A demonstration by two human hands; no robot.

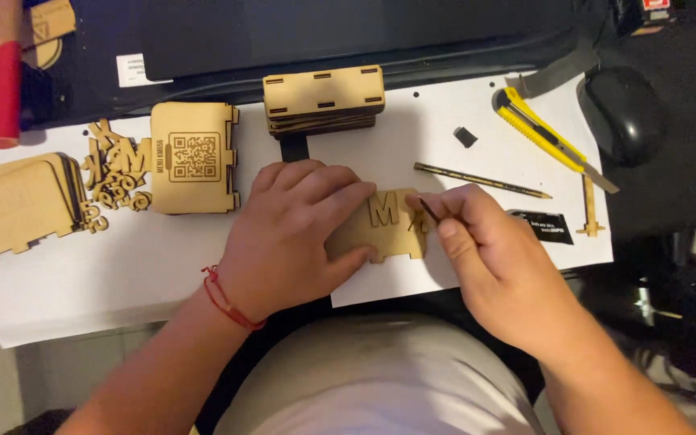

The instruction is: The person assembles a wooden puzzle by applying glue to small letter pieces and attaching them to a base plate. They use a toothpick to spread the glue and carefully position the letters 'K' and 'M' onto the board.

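Wooden panel (380,225), long axis left-right, pinned flat under left hand (292,229); right hand (485,250) pinching thin stick (428,209) at panel's right end.

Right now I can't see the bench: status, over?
Left hand pins wooden panel. Right hand holds thin dark tool at panel's right edge. Nothing in the way.
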